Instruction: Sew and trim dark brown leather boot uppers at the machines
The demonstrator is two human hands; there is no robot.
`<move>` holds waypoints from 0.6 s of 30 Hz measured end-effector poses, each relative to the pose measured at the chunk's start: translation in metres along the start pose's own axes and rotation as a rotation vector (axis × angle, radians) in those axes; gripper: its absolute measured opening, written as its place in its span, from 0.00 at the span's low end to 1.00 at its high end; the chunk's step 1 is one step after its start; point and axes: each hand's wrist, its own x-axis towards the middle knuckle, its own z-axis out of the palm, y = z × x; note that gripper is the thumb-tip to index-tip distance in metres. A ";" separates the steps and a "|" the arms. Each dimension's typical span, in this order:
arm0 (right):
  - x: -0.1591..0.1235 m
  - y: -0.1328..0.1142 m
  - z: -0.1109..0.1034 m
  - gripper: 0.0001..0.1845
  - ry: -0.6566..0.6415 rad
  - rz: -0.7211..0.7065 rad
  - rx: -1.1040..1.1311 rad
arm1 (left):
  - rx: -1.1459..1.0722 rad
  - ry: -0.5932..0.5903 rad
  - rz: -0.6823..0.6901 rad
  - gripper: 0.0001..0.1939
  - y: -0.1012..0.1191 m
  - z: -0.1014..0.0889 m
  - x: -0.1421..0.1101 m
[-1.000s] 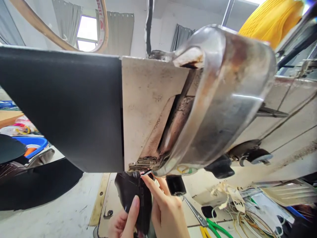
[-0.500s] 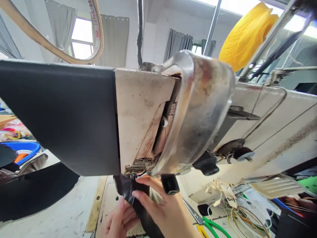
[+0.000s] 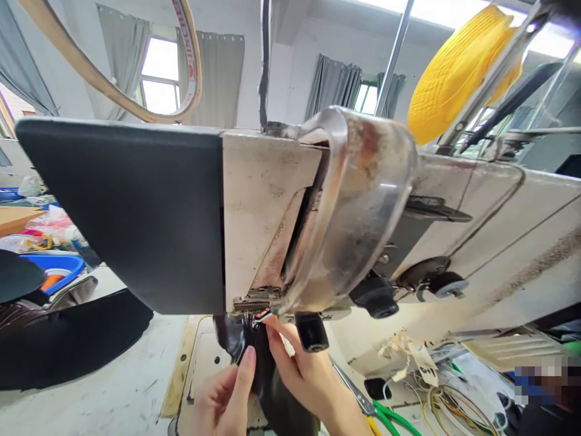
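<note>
We see both bare hands working at the foot of a worn, cream-painted industrial sewing machine with a rusty, curved metal guard across its head. The left hand comes up from the bottom edge and pinches a dark, glossy piece of leather between its thumb and curled fingers, the thumb pressed flat against the material's front. The right hand grips the same piece from the other side, its forefinger stretched up to the leather's top edge, which sits right under the small metal presser foot. The leather hangs down between the two hands over the pale, scuffed machine bed. Just to the right lie green-handled snips beside a tangle of thin wires and paper tags. A large yellow thread cone stands above the machine, and a black sheet of fabric lies on the table at left.
</note>
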 end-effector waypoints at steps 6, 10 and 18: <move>0.001 0.014 0.004 0.10 0.002 -0.038 -0.084 | 0.022 -0.050 0.042 0.33 0.014 -0.004 0.014; 0.000 0.004 -0.002 0.11 0.004 -0.055 -0.104 | -0.003 -0.108 0.060 0.32 0.025 -0.013 0.021; -0.002 -0.023 -0.008 0.18 0.036 -0.031 -0.081 | -0.064 -0.175 0.015 0.28 0.032 -0.024 0.033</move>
